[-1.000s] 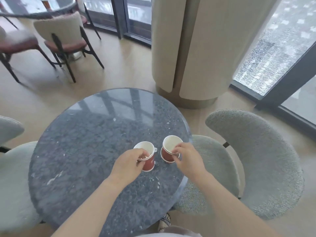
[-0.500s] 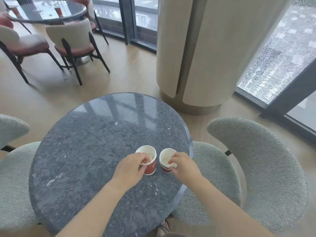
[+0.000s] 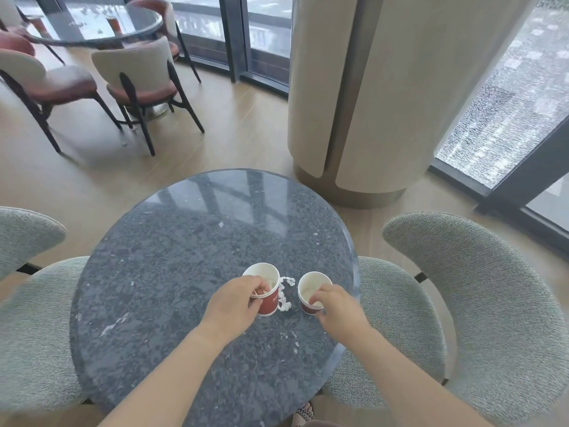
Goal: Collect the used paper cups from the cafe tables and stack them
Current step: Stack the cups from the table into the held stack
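Observation:
Two red paper cups with white insides stand upright on the round grey stone table (image 3: 160, 272), a small gap between them. My left hand (image 3: 234, 305) pinches the near rim of the left cup (image 3: 269, 300), fingers reaching inside. My right hand (image 3: 337, 309) pinches the near rim of the right cup (image 3: 309, 289). On another round table (image 3: 92, 32) at the far left stand two more red cups (image 3: 114, 24), small and blurred.
Grey upholstered chairs flank the table, one on the left (image 3: 27, 306) and one on the right (image 3: 480, 303). A wide cream pillar (image 3: 400, 87) rises behind the table. Red-seated chairs (image 3: 135, 84) surround the far table. Glass walls run along the back and right.
The view has tilted up and the far table shows more. Both hands stay on the cup rims; the cups sit a little farther apart and lower in view.

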A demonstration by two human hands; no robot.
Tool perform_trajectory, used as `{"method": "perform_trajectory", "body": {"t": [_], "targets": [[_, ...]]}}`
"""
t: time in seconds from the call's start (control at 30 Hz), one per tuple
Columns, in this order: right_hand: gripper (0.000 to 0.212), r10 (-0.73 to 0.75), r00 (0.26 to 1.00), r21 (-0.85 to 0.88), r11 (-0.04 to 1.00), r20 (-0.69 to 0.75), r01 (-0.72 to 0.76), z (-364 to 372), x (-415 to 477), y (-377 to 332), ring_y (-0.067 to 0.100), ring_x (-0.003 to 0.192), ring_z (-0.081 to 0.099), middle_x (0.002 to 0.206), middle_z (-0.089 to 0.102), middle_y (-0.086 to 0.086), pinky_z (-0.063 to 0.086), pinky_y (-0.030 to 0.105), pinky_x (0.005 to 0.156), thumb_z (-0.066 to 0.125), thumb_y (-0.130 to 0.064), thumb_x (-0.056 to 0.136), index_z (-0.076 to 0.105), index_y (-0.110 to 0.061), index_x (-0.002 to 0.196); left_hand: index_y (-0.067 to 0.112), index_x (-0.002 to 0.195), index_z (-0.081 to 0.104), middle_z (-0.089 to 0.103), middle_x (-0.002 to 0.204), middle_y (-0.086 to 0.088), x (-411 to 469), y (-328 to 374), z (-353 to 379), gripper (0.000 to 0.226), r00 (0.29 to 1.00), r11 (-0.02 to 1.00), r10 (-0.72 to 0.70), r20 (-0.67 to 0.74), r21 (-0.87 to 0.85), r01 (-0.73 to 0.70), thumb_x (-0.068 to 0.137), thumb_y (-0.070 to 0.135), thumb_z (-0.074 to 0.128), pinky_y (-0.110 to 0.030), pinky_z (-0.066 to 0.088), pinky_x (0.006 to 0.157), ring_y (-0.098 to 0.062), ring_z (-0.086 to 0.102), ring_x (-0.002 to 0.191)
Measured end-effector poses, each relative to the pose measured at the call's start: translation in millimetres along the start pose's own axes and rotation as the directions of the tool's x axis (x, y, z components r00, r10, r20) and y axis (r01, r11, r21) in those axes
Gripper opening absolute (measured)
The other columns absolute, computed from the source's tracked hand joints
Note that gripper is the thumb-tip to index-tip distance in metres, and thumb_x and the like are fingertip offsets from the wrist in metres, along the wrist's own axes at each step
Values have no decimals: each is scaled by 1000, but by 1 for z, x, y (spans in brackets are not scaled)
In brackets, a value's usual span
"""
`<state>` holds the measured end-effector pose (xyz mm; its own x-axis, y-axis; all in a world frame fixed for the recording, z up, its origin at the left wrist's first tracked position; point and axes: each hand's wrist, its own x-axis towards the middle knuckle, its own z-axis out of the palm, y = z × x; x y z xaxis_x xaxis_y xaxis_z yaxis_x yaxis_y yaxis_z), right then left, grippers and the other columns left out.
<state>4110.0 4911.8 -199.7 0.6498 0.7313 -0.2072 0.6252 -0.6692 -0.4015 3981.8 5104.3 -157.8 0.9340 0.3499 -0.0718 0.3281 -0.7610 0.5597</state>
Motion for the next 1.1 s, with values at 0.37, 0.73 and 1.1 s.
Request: {"method": "perform_trajectory", "body": {"t": [0.37,0.73,1.1], "targets": [[17,-9,994,26,1000,-110,12,-22,39,-19,18,105,49,103,61,-2,48,36,75,53,-14,86,63,-17,100,28,103,60,64,109,10,21,-35,-22,23,996,989,-93,1,120,92,86,14,55,-29,45,81,-16,56,105],[14,-162,987,-86,983,-21,159,-27,120,-43,23,105,48,104,58,4,48,38,72,54,-18,88,61,-12,99,22,101,58,62,106,5,70,-56,-21,18,990,961,-128,60,255,108,90,15,45,-33,46,77,-20,53,105],[26,-214,976,-9,977,-41,214,-14,132,-39,23,113,47,115,58,3,50,38,76,54,-6,84,62,-13,108,25,111,54,57,112,9,86,-66,3,25,990,963,-76,122,265,41,89,16,48,-31,41,73,-19,51,106]]}}
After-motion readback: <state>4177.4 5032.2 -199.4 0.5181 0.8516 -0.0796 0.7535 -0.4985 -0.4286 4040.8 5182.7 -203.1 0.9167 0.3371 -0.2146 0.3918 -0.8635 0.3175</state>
